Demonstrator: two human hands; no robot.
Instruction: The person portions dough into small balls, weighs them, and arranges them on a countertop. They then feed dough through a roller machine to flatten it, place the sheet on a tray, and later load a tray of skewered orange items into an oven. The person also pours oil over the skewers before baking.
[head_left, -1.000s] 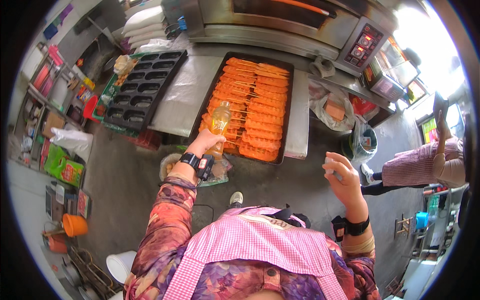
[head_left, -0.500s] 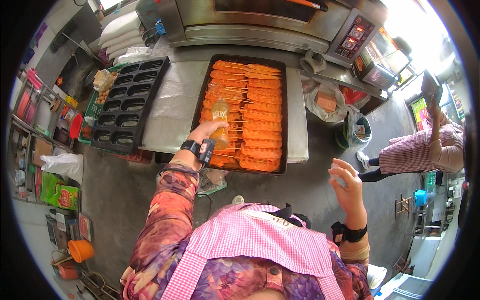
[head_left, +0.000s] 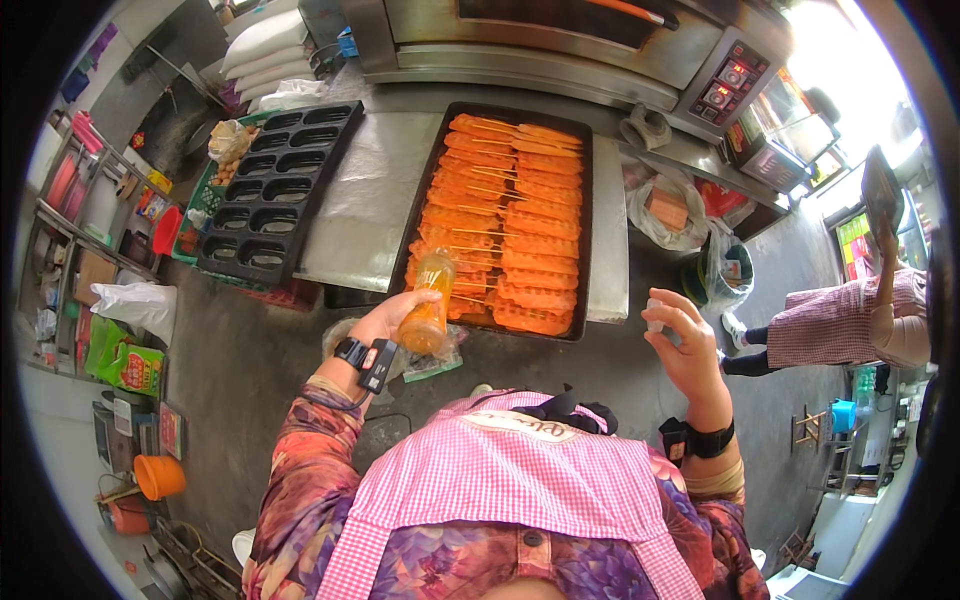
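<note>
My left hand (head_left: 388,320) is closed around a clear bottle (head_left: 426,312) with amber contents. The bottle leans away from me, its narrow top over the near left part of a dark baking tray (head_left: 588,225). Two columns of orange skewered pieces (head_left: 540,240) fill the tray, with thin sticks pointing toward the middle. To the right of the tray, my right hand (head_left: 690,345) is raised above the floor. Its thumb and fingers pinch a small whitish, translucent bottle cap (head_left: 654,314), partly hidden by the fingers.
A black multi-cavity mould (head_left: 285,190) lies left of the tray on the metal table (head_left: 365,200). Beyond is a steel oven (head_left: 530,75). Right of the table are bagged goods (head_left: 665,210) and a lined bin (head_left: 725,270). A co-worker in a checked apron (head_left: 840,320) stands at right, holding a dark tray (head_left: 883,190).
My left hand has drawn the bottle back toward me, from over the skewers to the tray's near left corner. My right hand still pinches the cap, slightly higher. The view has shifted.
</note>
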